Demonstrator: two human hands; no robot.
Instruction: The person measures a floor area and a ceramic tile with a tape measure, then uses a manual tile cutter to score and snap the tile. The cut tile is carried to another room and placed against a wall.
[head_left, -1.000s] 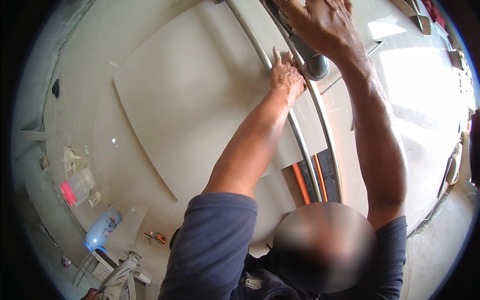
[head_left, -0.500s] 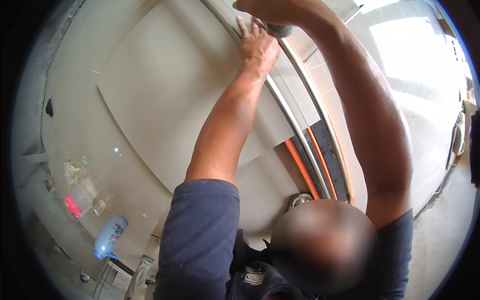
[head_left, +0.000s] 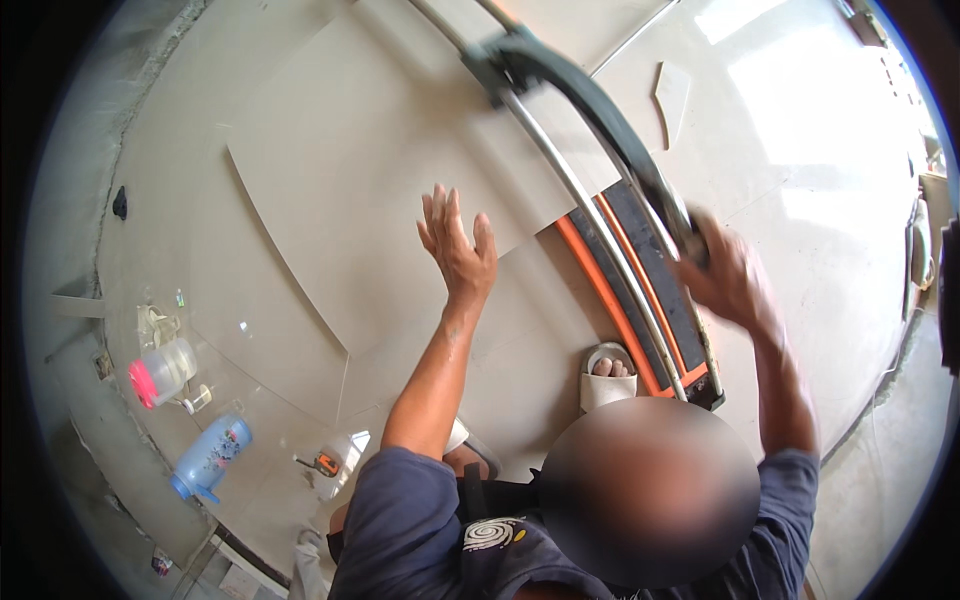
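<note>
A manual tile cutter (head_left: 575, 190), with twin metal rails and an orange and black base, runs from the far middle toward my foot. A large beige tile (head_left: 330, 150) lies across it, reaching to the left. My left hand (head_left: 460, 245) is open above the tile, fingers spread, with nothing in it. At the right, my right hand (head_left: 730, 275) is closed around the near end of the cutter's long dark handle (head_left: 610, 115), slightly smeared by motion. That handle slopes down from the sliding carriage (head_left: 495, 65) on the rails.
A broken tile piece (head_left: 672, 105) lies on the floor beyond the cutter. To the left stand a clear jug with a pink lid (head_left: 165, 372) and a blue flask (head_left: 212, 455). An orange tape measure (head_left: 326, 462) lies near my left arm. My sandalled foot (head_left: 608, 375) is beside the cutter's near end.
My left hand has drawn back from the rails and lifted off. My right hand has come nearer from the far end, and the long handle and carriage now show.
</note>
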